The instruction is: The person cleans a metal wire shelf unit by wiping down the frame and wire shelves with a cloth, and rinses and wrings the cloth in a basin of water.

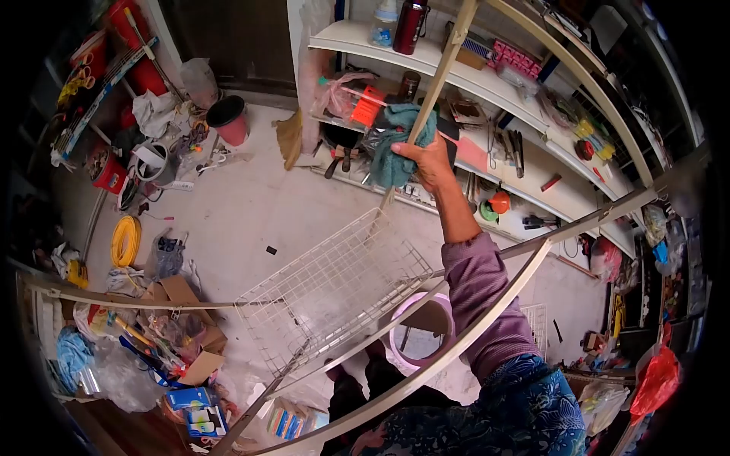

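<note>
My right hand [431, 161] is closed on a teal cloth [395, 144], which is wrapped around an upright pale metal bar [442, 72] of a frame. The thumb lies across the near side of the cloth; the other fingers are partly hidden behind bar and cloth. My left hand does not show. Below the hand, a white wire basket [334, 281] lies inside the frame, whose curved front rail [456, 346] crosses close to my body.
Stocked white shelves [487, 83] stand beyond the frame. A pink bucket [420, 334] sits beneath the rails near my feet. On the left are a black-rimmed red bucket [230, 121], a yellow hose coil [125, 241], an open cardboard box [201, 368] and plastic bags.
</note>
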Tool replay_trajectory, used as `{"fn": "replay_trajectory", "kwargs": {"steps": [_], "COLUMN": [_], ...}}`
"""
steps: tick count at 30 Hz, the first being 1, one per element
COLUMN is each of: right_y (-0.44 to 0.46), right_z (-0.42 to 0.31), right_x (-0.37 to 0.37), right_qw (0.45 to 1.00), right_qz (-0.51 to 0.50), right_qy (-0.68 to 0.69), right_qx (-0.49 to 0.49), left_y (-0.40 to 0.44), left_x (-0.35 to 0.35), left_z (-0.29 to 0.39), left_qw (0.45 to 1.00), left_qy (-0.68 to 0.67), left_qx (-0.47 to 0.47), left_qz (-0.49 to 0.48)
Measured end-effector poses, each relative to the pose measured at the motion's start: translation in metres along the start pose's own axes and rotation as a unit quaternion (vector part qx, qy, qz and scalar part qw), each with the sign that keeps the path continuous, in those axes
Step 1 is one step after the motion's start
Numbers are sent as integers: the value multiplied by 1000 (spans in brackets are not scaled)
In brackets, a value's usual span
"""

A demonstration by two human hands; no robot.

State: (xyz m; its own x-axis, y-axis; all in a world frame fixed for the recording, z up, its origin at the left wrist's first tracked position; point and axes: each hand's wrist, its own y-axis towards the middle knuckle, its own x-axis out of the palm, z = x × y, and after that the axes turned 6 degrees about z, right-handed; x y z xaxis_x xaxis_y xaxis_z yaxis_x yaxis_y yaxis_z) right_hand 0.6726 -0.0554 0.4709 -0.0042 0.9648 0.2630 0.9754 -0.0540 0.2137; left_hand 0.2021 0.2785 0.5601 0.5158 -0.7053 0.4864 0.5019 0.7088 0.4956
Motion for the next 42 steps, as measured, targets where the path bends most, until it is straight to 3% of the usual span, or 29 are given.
{"fn": "replay_trajectory", "kwargs": {"steps": [4, 6, 8, 10, 12, 14, 16, 18, 20, 21, 22, 23, 24, 26, 27, 28, 30, 32, 34, 36, 39, 40, 42], "right_y": [0, 14, 12, 22, 23, 15, -5, -22, -32, -38, -49, -61, -69, -99, -116, -134, -174, -212, -245, -264, -265, -258, -244], "right_z": [-30, -39, -67, -71, -64, -39, -10, 24, 11, -3, -19, -28, -36, -53, -58, -62, -70, -82, -78, -70, -59, -57, -56], "right_x": [-10, -24, -20, -37, -40, -33, -15, -7, -7, 1, 8, 9, 5, 5, 6, 5, 3, -7, -23, -46, -77, -82, -96], "right_qw": [998, 984, 945, 907, 889, 920, 963, 955, 973, 967, 957, 961, 959, 968, 972, 971, 977, 984, 974, 955, 916, 921, 933], "right_qz": [18, 92, 123, 210, 261, 345, 268, 151, 204, 240, 283, 254, 226, 185, 140, 142, 139, 41, 101, 170, 309, 318, 282], "right_qy": [26, 138, 302, 345, 356, 113, -34, -246, -104, -49, 19, 94, 167, 168, 174, 175, 62, 16, 30, -15, -136, -164, -180], "right_qx": [51, 65, -13, -122, -117, -150, -14, -69, -37, -70, -64, -47, -35, 23, 77, 78, 149, 174, 199, 241, 217, 152, 131], "left_y": [-2, -2, 1, 3, 5, 6, 6, 10, 16, 25, 26, 33, 28, 24, 27, 30, 46, 66, 81, 105, 138, 145, 161], "left_x": [9, 8, 11, 16, 11, 6, -3, -15, -48, -41, -34, -6, 7, 12, 18, 10, 25, 19, 23, 7, -1, 1, 1], "left_z": [4, 1, 0, 2, 0, 1, 7, 14, 29, 26, 17, 3, 0, -3, -5, -8, -22, -24, -34, -45, -64, -73, -82], "left_qw": [999, 997, 997, 999, 999, 997, 997, 997, 992, 989, 991, 985, 994, 990, 998, 993, 999, 995, 997, 996, 996, 997, 987], "left_qy": [-41, -75, -75, -5, -38, -73, -69, -45, -39, -32, -45, -63, -43, -109, 32, 73, 12, -32, 2, -20, -10, 30, 151], "left_qx": [-35, -20, -26, -18, -21, -27, -38, -57, -118, -145, -104, -63, -47, -89, -45, -13, -31, -96, -75, -81, -64, 4, 48], "left_qz": [1, 31, 21, 51, 31, -2, -17, -16, -3, -2, -76, -148, -94, -29, 34, 88, 21, -25, 18, -43, -53, -65, -40]}}
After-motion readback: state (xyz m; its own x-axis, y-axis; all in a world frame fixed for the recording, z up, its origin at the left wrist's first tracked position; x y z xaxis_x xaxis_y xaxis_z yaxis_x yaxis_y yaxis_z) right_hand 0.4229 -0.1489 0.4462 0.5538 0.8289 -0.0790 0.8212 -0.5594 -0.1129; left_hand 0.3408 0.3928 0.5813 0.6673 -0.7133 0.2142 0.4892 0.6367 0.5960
